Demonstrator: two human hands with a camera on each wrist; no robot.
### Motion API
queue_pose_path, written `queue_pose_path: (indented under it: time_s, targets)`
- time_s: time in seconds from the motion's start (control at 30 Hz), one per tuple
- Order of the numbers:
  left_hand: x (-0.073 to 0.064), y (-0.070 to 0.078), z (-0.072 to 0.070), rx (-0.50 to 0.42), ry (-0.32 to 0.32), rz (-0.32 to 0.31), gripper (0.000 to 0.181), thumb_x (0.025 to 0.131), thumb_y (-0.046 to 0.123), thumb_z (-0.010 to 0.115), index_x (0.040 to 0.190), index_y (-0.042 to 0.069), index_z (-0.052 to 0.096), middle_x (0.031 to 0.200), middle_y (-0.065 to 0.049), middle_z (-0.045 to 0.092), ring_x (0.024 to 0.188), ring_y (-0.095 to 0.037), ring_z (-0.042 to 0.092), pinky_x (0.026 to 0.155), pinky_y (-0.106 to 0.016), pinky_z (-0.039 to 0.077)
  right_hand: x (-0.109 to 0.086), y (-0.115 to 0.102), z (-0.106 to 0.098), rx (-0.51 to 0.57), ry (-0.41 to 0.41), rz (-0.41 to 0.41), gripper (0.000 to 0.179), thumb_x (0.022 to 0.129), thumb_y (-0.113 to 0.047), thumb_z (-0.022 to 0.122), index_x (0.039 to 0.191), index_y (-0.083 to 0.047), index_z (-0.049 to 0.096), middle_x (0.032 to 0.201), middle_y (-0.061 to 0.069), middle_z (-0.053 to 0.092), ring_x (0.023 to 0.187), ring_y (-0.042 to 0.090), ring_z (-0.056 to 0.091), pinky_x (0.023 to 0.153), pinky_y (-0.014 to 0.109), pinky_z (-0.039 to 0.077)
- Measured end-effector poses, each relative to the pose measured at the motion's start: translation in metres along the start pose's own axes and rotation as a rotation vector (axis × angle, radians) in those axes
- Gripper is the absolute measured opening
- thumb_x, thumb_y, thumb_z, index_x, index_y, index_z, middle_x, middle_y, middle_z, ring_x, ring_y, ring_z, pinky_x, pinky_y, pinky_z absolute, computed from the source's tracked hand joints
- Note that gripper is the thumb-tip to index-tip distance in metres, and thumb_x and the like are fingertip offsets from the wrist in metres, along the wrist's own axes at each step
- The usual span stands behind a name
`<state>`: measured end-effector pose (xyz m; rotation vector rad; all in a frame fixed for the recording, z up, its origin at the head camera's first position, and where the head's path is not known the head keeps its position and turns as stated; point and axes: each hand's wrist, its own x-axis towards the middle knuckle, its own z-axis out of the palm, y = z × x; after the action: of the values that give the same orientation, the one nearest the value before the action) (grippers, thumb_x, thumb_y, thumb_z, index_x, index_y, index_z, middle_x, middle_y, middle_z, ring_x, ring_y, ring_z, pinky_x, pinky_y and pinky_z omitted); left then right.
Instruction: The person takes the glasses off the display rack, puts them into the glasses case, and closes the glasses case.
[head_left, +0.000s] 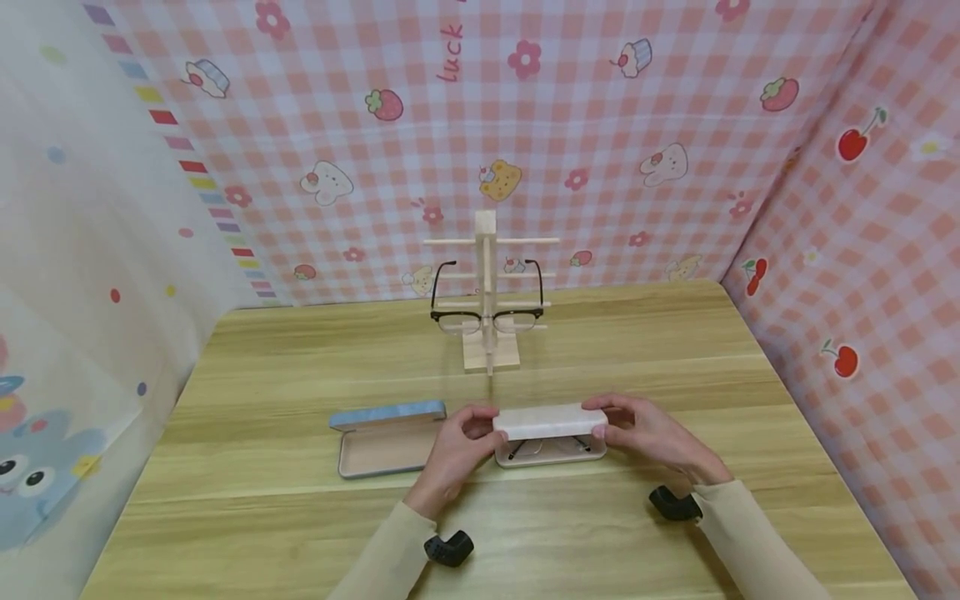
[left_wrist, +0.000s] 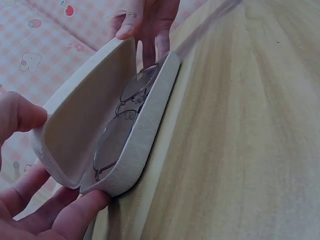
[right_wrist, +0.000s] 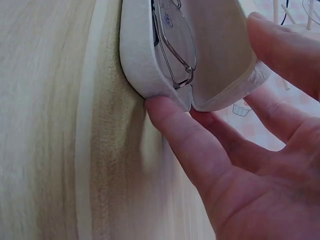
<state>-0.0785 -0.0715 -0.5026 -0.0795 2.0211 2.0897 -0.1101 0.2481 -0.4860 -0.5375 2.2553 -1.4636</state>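
Observation:
A white glasses case (head_left: 550,422) lies on the table with its lid partly raised. Inside it sits a pair of thin metal-framed glasses (left_wrist: 116,135), lenses toward the opening. My left hand (head_left: 461,450) grips the case's left end, thumb (left_wrist: 31,114) on the lid's edge and other fingers low by the hinge and base. At the opposite end my right hand (head_left: 651,429) holds the case the same way, its thumb (right_wrist: 280,47) at the lid's rim and a fingertip (right_wrist: 162,107) against the lower shell.
Left of my left hand, a blue glasses case (head_left: 386,412) stands open, its pale lining showing. Behind, a wooden display stand (head_left: 486,225) with crosswise pegs bears black-rimmed glasses (head_left: 455,317). Checked cloth (head_left: 442,142) hangs behind the wood-grain table (head_left: 300,350).

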Motion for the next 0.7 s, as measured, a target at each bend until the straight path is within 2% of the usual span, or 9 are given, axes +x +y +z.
queue_pose_path:
  time_s: [0.1, 0.23, 0.33, 0.43, 0.7]
  targets:
    - [-0.0009, -0.0016, 0.0001, -0.015, -0.009, 0.001, 0.043, 0.084, 0.000, 0.077, 0.124, -0.007, 0.063, 0.124, -0.023, 0.067, 0.118, -0.032, 0.064, 0.089, -0.025, 0.056, -0.0007, -0.0002, 0.0000, -0.009, 0.002, 0.014, 0.046, 0.100, -0.024, 0.071, 0.139, -0.003, 0.059, 0.143, 0.020, 0.057, 0.132, 0.037, 0.055, 0.108, 0.038, 0.049]
    - [-0.0026, -0.0032, -0.0006, 0.017, -0.012, 0.000, 0.045, 0.082, -0.001, 0.079, 0.124, -0.005, 0.063, 0.131, -0.022, 0.065, 0.127, -0.036, 0.059, 0.098, -0.032, 0.054, -0.0028, -0.0013, 0.0021, 0.005, 0.012, 0.045, 0.047, 0.097, -0.024, 0.075, 0.138, -0.005, 0.061, 0.149, 0.020, 0.052, 0.142, 0.040, 0.045, 0.117, 0.053, 0.036]
    - [-0.0037, -0.0041, -0.0014, 0.037, -0.012, 0.000, 0.045, 0.081, -0.001, 0.079, 0.124, -0.004, 0.064, 0.134, -0.020, 0.063, 0.130, -0.037, 0.057, 0.107, -0.041, 0.051, -0.0040, -0.0015, 0.0047, 0.009, 0.023, 0.057, 0.045, 0.096, -0.022, 0.076, 0.135, -0.005, 0.062, 0.150, 0.020, 0.051, 0.144, 0.041, 0.042, 0.119, 0.054, 0.032]
    - [-0.0044, -0.0059, -0.0018, 0.039, -0.015, 0.007, 0.047, 0.080, -0.002, 0.079, 0.124, -0.003, 0.064, 0.136, -0.020, 0.062, 0.132, -0.037, 0.055, 0.110, -0.046, 0.048, -0.0045, -0.0012, 0.0068, -0.001, 0.035, 0.057, 0.043, 0.095, -0.018, 0.077, 0.134, -0.006, 0.063, 0.148, 0.018, 0.052, 0.143, 0.040, 0.043, 0.119, 0.053, 0.032]
    - [-0.0051, -0.0076, -0.0011, 0.035, -0.008, 0.012, 0.051, 0.077, -0.008, 0.080, 0.125, -0.004, 0.063, 0.136, -0.020, 0.062, 0.132, -0.037, 0.055, 0.106, -0.039, 0.052, -0.0047, -0.0002, 0.0075, -0.042, 0.045, 0.013, 0.042, 0.093, -0.013, 0.078, 0.132, -0.004, 0.064, 0.147, 0.021, 0.052, 0.140, 0.041, 0.046, 0.113, 0.053, 0.041]
